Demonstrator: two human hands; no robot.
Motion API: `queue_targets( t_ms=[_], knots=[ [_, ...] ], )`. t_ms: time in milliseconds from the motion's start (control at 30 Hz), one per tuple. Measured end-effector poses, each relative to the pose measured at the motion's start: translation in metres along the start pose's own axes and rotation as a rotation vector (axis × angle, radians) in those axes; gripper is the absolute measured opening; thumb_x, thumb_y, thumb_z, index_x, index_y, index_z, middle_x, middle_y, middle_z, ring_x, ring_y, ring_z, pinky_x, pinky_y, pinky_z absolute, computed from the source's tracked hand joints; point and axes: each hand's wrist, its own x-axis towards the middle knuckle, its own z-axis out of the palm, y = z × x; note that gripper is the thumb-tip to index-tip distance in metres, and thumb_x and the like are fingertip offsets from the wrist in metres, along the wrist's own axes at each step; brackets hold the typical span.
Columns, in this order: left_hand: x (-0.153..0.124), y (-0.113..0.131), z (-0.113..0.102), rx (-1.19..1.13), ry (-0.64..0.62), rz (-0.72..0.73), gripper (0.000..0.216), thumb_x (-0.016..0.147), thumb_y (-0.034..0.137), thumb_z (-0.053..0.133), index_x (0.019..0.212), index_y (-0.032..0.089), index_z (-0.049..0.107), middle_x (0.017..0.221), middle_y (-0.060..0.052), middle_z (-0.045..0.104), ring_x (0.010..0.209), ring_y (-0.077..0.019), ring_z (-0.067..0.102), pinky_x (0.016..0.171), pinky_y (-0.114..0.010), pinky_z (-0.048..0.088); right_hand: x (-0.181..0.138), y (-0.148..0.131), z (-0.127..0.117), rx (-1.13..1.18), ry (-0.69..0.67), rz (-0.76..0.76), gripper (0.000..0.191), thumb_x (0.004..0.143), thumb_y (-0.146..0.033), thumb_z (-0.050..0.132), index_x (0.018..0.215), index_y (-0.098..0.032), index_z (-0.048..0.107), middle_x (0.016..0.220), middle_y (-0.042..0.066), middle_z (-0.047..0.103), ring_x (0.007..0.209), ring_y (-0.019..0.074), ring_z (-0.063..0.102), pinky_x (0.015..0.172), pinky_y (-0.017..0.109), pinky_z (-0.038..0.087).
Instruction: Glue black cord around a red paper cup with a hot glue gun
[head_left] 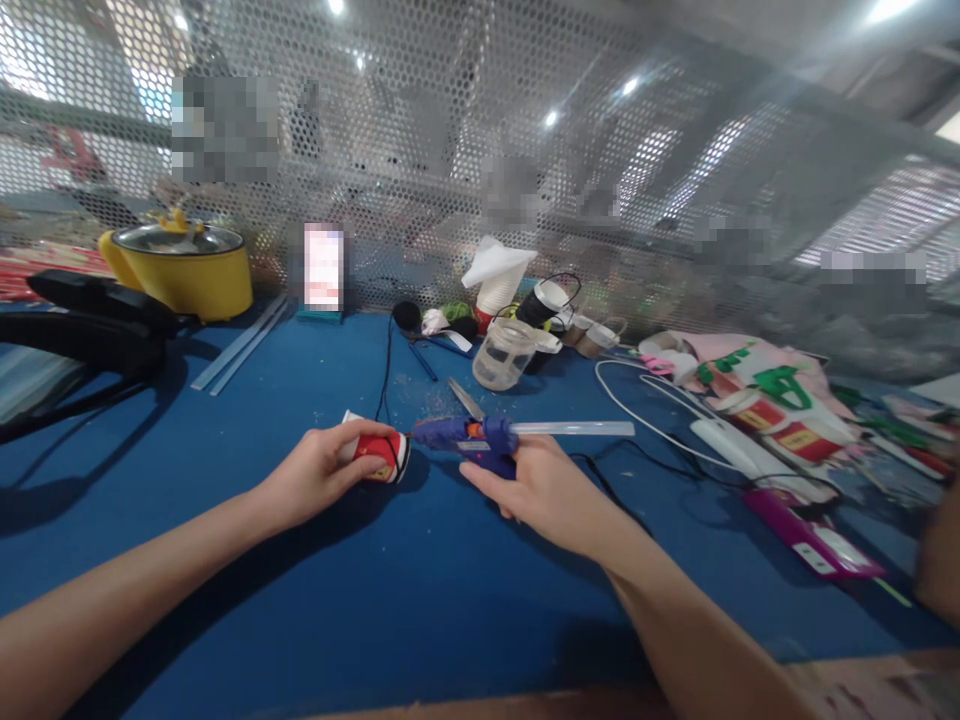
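Note:
My left hand (319,470) grips a small red and white paper cup (382,452) lying on its side, its dark-edged end turned to the right. A black cord (387,370) runs from the cup up to a dark ball of yarn (406,316). In my right hand (547,490) is a blue hot glue gun (465,440), its nozzle pointing left at the cup's end; whether the two touch I cannot tell. A clear glue stick (585,428) sticks out of the gun's rear. Just behind the gun lie scissors (466,398), partly hidden.
A clear plastic cup (504,356) stands behind the gun, near several wrapped paper cups. At left are a yellow pot (195,275), glue sticks (244,345) and a black object (97,320). A purple device (814,540), white power strip (731,447) and cables lie right. Perforated metal (420,130) borders the back.

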Motion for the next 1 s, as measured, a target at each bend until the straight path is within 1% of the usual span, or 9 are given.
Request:
queue_targets(
  t_ms=[100,233,367,533,800,1000],
  knots=[
    [0.0003,-0.0009,0.0003,-0.003,0.002,0.002,0.033,0.078,0.032,0.047,0.105,0.015,0.054,0.090,-0.005,0.066,0.078,-0.0165,0.061,0.071,-0.026,0.047,0.0005,0.0009,0.0014,0.005,-0.014,-0.005,0.035,0.078,-0.030,0.046,0.044,-0.020,0.047,0.039,-0.002,0.049,0.046,0.0136,0.052,0.054,0.024,0.041],
    [0.0005,-0.0008,0.0003,-0.008,0.005,0.012,0.032,0.078,0.033,0.047,0.104,0.017,0.055,0.090,-0.004,0.067,0.078,-0.0171,0.061,0.070,-0.027,0.047,-0.0014,0.0014,0.0010,-0.005,-0.026,-0.010,0.039,0.078,-0.030,0.045,0.041,-0.020,0.045,0.038,-0.002,0.049,0.046,0.0133,0.052,0.055,0.024,0.041],
    [0.0007,0.0002,0.0000,0.006,-0.001,0.007,0.033,0.078,0.034,0.047,0.105,0.017,0.055,0.088,-0.004,0.067,0.076,-0.0166,0.061,0.069,-0.026,0.047,-0.0030,0.0016,0.0002,0.002,-0.038,0.012,0.036,0.078,-0.032,0.044,0.045,-0.020,0.049,0.039,-0.002,0.050,0.045,0.0135,0.052,0.053,0.025,0.041],
    [0.0004,-0.0004,0.0002,0.020,0.014,0.011,0.032,0.078,0.035,0.047,0.104,0.018,0.055,0.088,-0.003,0.067,0.076,-0.0164,0.061,0.070,-0.026,0.047,-0.0043,0.0014,0.0000,0.015,-0.038,0.003,0.030,0.080,-0.033,0.043,0.055,-0.020,0.056,0.039,-0.003,0.049,0.046,0.0143,0.053,0.055,0.026,0.041],
    [0.0004,-0.0012,0.0002,0.018,-0.004,0.012,0.032,0.079,0.034,0.047,0.105,0.017,0.054,0.088,-0.003,0.066,0.076,-0.0158,0.062,0.070,-0.025,0.047,-0.0069,0.0009,0.0004,0.020,-0.049,0.030,0.031,0.079,-0.034,0.043,0.053,-0.019,0.053,0.042,-0.002,0.051,0.047,0.0140,0.053,0.052,0.025,0.041],
    [-0.0006,0.0006,0.0005,0.003,0.006,0.013,0.030,0.078,0.033,0.046,0.103,0.018,0.055,0.086,-0.002,0.067,0.076,-0.0160,0.062,0.070,-0.025,0.047,-0.0081,0.0013,0.0004,0.009,-0.040,0.029,0.030,0.079,-0.034,0.043,0.055,-0.019,0.053,0.043,-0.002,0.052,0.049,0.0147,0.054,0.054,0.025,0.041]
  ],
)
